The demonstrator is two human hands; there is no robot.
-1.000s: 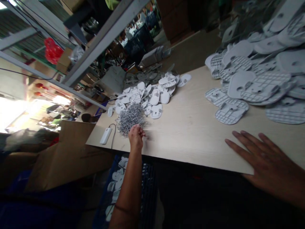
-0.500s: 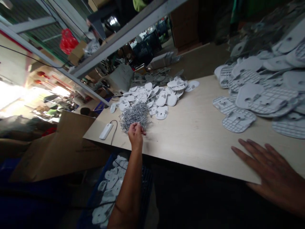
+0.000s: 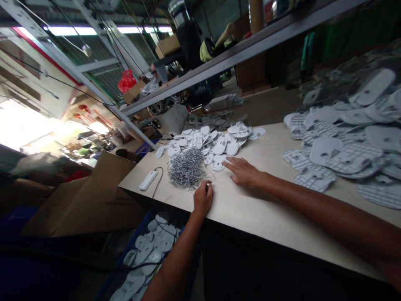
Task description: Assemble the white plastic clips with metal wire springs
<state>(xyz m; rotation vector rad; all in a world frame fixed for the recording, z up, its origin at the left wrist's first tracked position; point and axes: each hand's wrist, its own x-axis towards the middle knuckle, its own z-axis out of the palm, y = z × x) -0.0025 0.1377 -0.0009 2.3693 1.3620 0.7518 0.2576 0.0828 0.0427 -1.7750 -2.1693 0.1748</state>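
Note:
My left hand [image 3: 203, 198] is closed in a pinch at the right of a heap of thin bent metal wires [image 3: 186, 168]. A thin bent wire [image 3: 212, 176] shows at its fingertips. Stretched forward over the table, my right hand [image 3: 242, 171] has its fingers extended and apart. Its fingertips reach the right edge of a white plastic plate [image 3: 218, 163] with rounded ends, which lies flat at the front of a pile of similar plates [image 3: 219, 146]. Whether the fingertips press on the plate or just hover at it, I cannot tell.
More white plates, some with ribbed grids, are heaped on the right of the table [image 3: 266, 213]. A white power bank [image 3: 148, 180] with a cable lies at the left. Below is a blue crate [image 3: 117, 257] of plates, beside a cardboard box [image 3: 87, 200]. A shelf beam [image 3: 232, 65] crosses behind.
My left hand has drawn back from the wire heap toward the right, a thin wire at its fingers. My right hand has left the table's right front and reached across to the plate by the pile.

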